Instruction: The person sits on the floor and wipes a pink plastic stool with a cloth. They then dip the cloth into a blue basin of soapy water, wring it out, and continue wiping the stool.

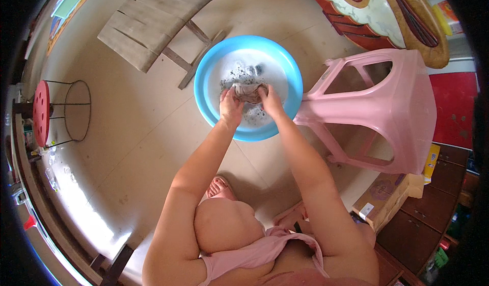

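A round blue plastic basin (248, 135) stands on the tiled floor before me, with white suds (229, 62) across its water. Over the suds, a wet greyish-brown cloth (250, 92) is bunched between my two hands. My left hand (231, 106) grips its left end, fingers partly in the foam. At the other end, my right hand (270, 99) pinches the cloth between thumb and fingers. Just beyond the cloth, bubbles and a dark patch show in the foam; whether more fabric lies under it is hidden.
A pink plastic stool (405, 106) lies tipped on its side against the basin's right. Beyond to the left is a wooden slatted stool (160, 22). A red-topped metal stool (41, 114) lies far left. Right of my legs sits a cardboard box (386, 202) beside dark wooden cabinets (412, 228).
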A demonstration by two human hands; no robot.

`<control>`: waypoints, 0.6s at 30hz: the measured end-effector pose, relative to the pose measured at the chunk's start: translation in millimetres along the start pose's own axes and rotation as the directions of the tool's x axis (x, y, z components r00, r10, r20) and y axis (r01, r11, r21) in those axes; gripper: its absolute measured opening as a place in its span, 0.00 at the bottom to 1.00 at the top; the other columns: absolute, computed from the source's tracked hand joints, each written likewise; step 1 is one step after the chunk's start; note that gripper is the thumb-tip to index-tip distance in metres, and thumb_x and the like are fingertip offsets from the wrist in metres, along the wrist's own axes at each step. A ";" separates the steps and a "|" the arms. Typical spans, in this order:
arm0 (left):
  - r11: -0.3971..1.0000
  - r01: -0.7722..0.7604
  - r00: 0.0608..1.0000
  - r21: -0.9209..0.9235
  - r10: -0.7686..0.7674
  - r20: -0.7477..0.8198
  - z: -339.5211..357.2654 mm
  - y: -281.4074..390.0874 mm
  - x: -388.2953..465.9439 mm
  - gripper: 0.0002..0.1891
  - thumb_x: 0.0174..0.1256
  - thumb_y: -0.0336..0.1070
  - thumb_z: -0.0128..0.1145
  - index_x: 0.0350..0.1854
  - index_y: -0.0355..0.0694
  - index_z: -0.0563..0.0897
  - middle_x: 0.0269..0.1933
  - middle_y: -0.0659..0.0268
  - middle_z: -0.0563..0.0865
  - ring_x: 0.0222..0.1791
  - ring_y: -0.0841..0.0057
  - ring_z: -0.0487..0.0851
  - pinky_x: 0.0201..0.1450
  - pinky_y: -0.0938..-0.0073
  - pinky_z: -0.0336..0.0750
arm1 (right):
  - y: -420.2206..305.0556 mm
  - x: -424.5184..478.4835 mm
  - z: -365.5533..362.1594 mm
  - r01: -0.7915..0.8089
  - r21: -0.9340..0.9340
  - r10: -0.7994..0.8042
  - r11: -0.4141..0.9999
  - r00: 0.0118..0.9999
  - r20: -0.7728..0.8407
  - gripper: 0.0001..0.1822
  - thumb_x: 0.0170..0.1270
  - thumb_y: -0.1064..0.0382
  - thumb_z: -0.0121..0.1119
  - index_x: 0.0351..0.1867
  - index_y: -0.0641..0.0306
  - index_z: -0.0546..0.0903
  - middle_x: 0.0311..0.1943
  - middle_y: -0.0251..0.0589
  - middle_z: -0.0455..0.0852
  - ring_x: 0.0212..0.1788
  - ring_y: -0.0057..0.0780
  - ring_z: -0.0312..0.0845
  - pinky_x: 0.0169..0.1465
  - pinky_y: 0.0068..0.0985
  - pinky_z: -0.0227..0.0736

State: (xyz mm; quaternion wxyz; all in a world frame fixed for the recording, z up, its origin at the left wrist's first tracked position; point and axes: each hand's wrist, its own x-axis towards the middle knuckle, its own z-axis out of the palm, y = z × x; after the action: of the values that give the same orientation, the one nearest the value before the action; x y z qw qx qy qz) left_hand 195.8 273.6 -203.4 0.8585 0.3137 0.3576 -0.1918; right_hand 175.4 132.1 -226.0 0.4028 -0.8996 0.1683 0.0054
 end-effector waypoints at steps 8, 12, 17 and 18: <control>0.992 0.122 0.989 0.010 -0.123 0.077 -6.6 -12.1 3.7 0.19 0.66 0.39 0.50 0.57 0.41 0.65 0.59 0.60 0.70 0.59 0.61 0.70 0.67 0.50 0.55 | -3.0 -11.8 11.3 0.063 -0.380 -0.017 0.923 0.992 0.124 0.14 0.61 0.58 0.54 0.46 0.59 0.73 0.37 0.52 0.84 0.40 0.54 0.79 0.43 0.46 0.73; 0.916 0.393 0.906 0.076 -0.400 0.137 17.4 -4.3 -28.0 0.32 0.69 0.54 0.43 0.64 0.31 0.63 0.66 0.50 0.66 0.65 0.55 0.65 0.71 0.57 0.52 | -9.4 -13.5 -11.4 0.071 -0.305 -0.069 0.950 0.997 0.018 0.13 0.58 0.61 0.58 0.45 0.56 0.73 0.40 0.49 0.83 0.39 0.50 0.80 0.40 0.44 0.73; 0.780 0.621 0.748 -0.076 -0.562 0.353 30.4 16.1 -44.4 0.36 0.70 0.63 0.34 0.70 0.38 0.60 0.70 0.55 0.63 0.70 0.59 0.61 0.73 0.57 0.49 | -64.8 -38.0 -52.3 0.449 -0.172 -0.453 0.877 0.891 0.022 0.14 0.53 0.67 0.62 0.41 0.57 0.73 0.38 0.44 0.82 0.37 0.48 0.79 0.36 0.41 0.73; 0.802 0.597 0.736 -0.039 -0.527 0.425 29.6 23.0 -44.6 0.33 0.70 0.61 0.39 0.65 0.38 0.66 0.65 0.57 0.70 0.66 0.61 0.66 0.71 0.58 0.54 | -75.1 -46.2 -60.2 0.491 -0.168 -0.489 0.855 0.870 0.054 0.14 0.52 0.67 0.62 0.40 0.57 0.73 0.37 0.43 0.81 0.37 0.47 0.79 0.36 0.40 0.73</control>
State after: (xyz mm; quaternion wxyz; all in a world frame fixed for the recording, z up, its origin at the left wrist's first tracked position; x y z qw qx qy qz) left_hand 193.3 275.0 -145.3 0.8373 0.0697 0.2707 -0.4699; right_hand 147.2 148.6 -124.3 0.3104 -0.9449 -0.0692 -0.0781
